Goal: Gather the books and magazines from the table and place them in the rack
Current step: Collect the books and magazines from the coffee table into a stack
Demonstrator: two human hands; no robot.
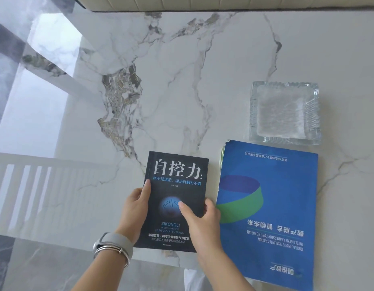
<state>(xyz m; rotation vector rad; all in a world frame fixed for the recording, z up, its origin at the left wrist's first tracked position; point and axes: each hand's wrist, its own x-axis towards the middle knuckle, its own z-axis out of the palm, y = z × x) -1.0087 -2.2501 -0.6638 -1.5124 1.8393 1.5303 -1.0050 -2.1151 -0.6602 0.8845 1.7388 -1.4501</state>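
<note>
A black paperback book [177, 179] with white and blue lettering lies near the front edge of the white marble table [182, 80]. My left hand [134, 208] grips its left edge, thumb on the cover. My right hand [200, 219] holds its right edge, thumb pressed on the cover's blue globe. Just right of it lies a blue magazine [272, 206] with a green and blue ring graphic, on top of other thin booklets whose edges show at its upper left. No rack is in view.
A square clear glass ashtray [286, 112] stands behind the blue magazine. A cream cushioned seat [224, 3] lines the table's far edge. The glossy floor [24, 101] lies to the left. A watch and bangles are on my left wrist.
</note>
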